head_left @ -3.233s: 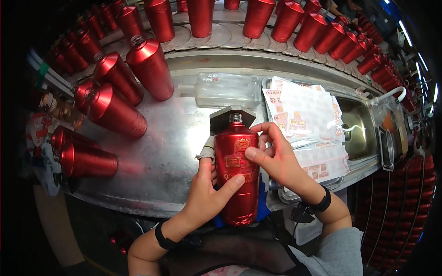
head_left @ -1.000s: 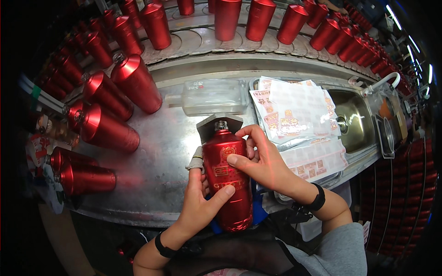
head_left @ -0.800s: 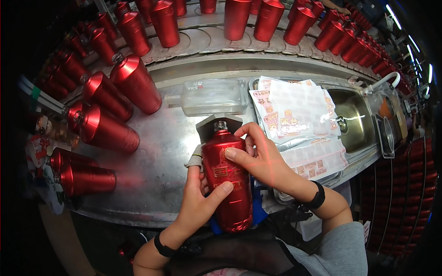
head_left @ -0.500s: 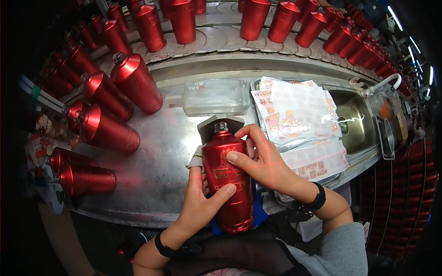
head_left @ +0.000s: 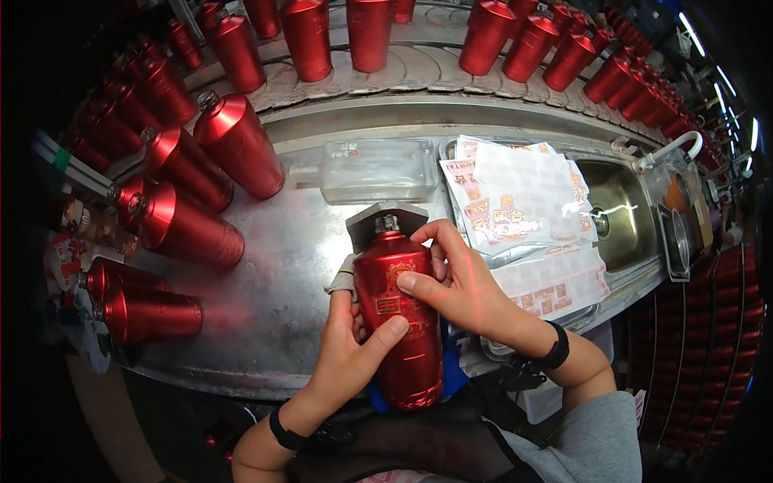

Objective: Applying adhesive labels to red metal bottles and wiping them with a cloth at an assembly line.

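Note:
In front of me a shiny red bottle [head_left: 400, 366] with gold marks leans tilted, its bare glass neck against a dark grey angled rest [head_left: 407, 217]. Blue material shows beneath its lower end. My left hand [head_left: 354, 342] is closed round the bottle's left side, thumb flat on its front below the gold characters; a pale cover sits on one of its fingertips. From the right, my right hand [head_left: 455, 278] grips the upper body. Its thumb presses at the gold emblem near the shoulder, while its fingers curl round the far side, partly hidden.
Several red bottles [head_left: 189, 229] stand or lie at the left of the metal table [head_left: 278, 322]. A clear bottle [head_left: 378, 171] lies behind the rest. Printed transfer sheets [head_left: 523, 193] pile up beside a sink [head_left: 616, 217]. Beyond runs a curved conveyor [head_left: 419, 72] carrying red bottles.
Bottles on the conveyor have travelled to the right. My right thumb has shifted slightly down and right on the emblem, and my left thumb slightly up and left. The held bottle stays in place.

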The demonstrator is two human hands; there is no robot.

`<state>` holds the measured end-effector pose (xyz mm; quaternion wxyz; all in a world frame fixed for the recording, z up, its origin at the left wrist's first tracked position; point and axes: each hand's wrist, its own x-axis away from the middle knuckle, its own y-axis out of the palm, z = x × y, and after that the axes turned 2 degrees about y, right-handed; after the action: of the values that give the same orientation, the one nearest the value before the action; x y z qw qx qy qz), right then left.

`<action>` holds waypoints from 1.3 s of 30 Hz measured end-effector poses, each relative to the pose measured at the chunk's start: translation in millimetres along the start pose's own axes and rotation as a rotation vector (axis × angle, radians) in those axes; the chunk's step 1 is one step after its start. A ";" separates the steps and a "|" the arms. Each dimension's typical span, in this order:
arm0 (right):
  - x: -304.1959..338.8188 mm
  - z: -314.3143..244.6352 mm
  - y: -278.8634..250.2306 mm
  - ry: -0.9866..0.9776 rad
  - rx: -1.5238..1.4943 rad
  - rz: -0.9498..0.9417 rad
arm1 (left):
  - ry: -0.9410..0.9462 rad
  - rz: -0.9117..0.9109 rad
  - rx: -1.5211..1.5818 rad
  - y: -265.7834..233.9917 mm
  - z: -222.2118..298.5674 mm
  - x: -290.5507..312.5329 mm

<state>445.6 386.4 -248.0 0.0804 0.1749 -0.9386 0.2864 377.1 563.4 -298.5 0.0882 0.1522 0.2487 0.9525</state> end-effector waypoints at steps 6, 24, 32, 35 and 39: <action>-0.6 1.9 -2.0 -0.002 -0.007 -0.031 | 0.022 -0.012 -0.026 -0.2 -2.9 0.1; 2.6 0.9 -0.1 -0.045 0.049 -0.001 | 0.151 0.098 -0.014 7.1 0.0 -17.8; 0.6 7.3 -0.4 -0.086 -0.022 -0.018 | 0.177 0.114 -0.078 6.1 -1.8 -19.6; 1.3 5.6 -0.5 -0.086 -0.003 -0.020 | 0.163 0.102 -0.061 4.6 -1.4 -19.1; 0.8 2.4 1.2 -0.084 -0.005 0.012 | 0.136 0.069 -0.007 2.0 -0.5 -16.3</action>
<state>444.3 385.7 -250.4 0.0398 0.1807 -0.9428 0.2772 392.1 557.4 -301.9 0.0389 0.0956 0.2456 0.9639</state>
